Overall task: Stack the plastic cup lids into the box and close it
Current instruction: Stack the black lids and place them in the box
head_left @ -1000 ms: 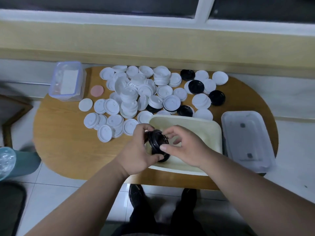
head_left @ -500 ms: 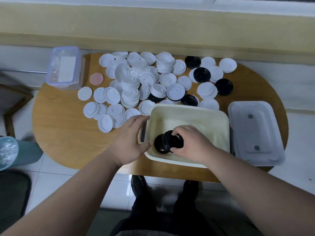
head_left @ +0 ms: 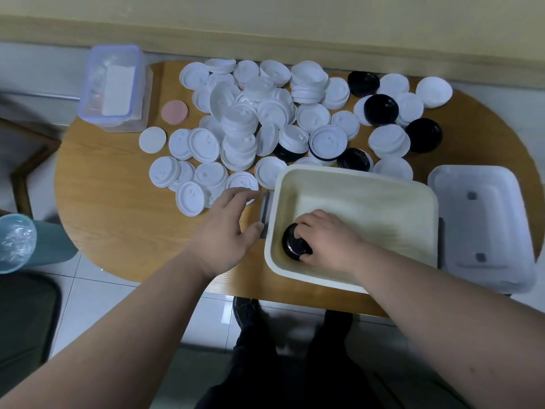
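Head view: we see the stack of black lids point(head_left: 295, 250) standing in the near-left corner of the box point(head_left: 354, 181), with our right hand point(head_left: 327, 240) holding it, grip curled round the stack. Our left hand point(head_left: 227, 231) hovers over the tabletop point(head_left: 118, 225), grip apart and empty. A careless release could topple the stack, we judge. We count one box, one box lid point(head_left: 483, 225), five loose black lids point(head_left: 381, 109), and white lids point(head_left: 244, 125) too heaped to count.

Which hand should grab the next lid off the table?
Probably left. The left hand is open and free, right beside the white lids. The right hand is down in the box, holding the black lids.
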